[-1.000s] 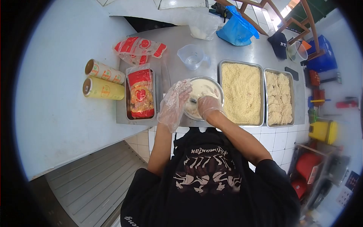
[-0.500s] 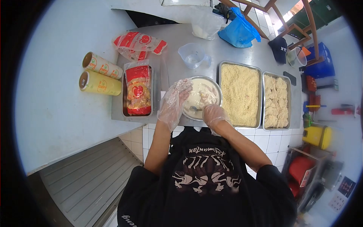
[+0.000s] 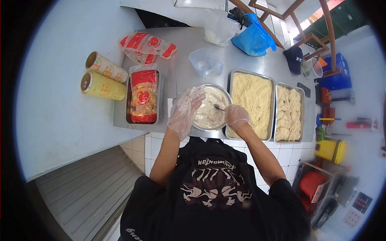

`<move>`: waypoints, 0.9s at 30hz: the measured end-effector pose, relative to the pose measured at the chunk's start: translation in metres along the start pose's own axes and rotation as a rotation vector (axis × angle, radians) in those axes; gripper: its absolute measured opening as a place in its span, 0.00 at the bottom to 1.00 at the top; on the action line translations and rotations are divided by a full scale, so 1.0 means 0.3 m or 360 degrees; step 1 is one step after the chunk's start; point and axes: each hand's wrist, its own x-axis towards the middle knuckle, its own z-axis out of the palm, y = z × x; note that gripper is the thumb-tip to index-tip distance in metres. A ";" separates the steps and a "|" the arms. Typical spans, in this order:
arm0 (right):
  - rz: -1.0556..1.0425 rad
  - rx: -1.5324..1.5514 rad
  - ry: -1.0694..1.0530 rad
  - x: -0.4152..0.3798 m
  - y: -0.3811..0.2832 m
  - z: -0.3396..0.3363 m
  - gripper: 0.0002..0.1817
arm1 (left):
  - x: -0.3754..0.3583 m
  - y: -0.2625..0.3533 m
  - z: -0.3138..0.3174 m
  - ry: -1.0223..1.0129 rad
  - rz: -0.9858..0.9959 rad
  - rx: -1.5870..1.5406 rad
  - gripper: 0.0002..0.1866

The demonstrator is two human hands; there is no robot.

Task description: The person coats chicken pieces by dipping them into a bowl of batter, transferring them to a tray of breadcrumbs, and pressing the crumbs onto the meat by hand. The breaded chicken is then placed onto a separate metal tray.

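Note:
A round metal bowl (image 3: 230, 94) holds creamy white batter (image 3: 210, 116) with pale pieces partly sunk in it. My left hand (image 3: 185, 109), in a clear plastic glove smeared with batter, grips the bowl's left rim. At the right rim, my gloved right hand (image 3: 238, 115) is closed around a spoon (image 3: 218, 107); its metal part reaches into the batter, and its handle is mostly hidden in my fingers. Just right of the bowl stands a metal tray (image 3: 274, 105) of pale yellow crumbs (image 3: 251, 100). Beyond it, another tray (image 3: 302, 116) holds rows of crumb-coated pieces (image 3: 288, 112).
A metal pan (image 3: 157, 108) with a red-and-clear food packet (image 3: 143, 96) stands at left, near two wrap rolls (image 3: 103, 86). Behind the bowl are a clear measuring jug (image 3: 204, 62), a blue bag (image 3: 255, 38) and a white plastic bag (image 3: 219, 32). A crumpled packet (image 3: 146, 45) lies back left.
My right hand has moved slightly right and up, and the spoon has shifted from the bowl's near side towards its middle right. My left hand stays at the rim.

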 end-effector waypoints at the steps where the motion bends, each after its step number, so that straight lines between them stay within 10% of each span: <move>1: -0.0007 -0.0002 0.0002 0.004 0.015 -0.009 0.12 | 0.001 -0.001 -0.009 0.0004 0.0006 -0.0001 0.25; 27: -0.0300 0.0184 0.0151 0.368 -0.312 -0.260 0.09 | -0.014 -0.078 -0.166 0.0404 -0.0194 -0.0110 0.21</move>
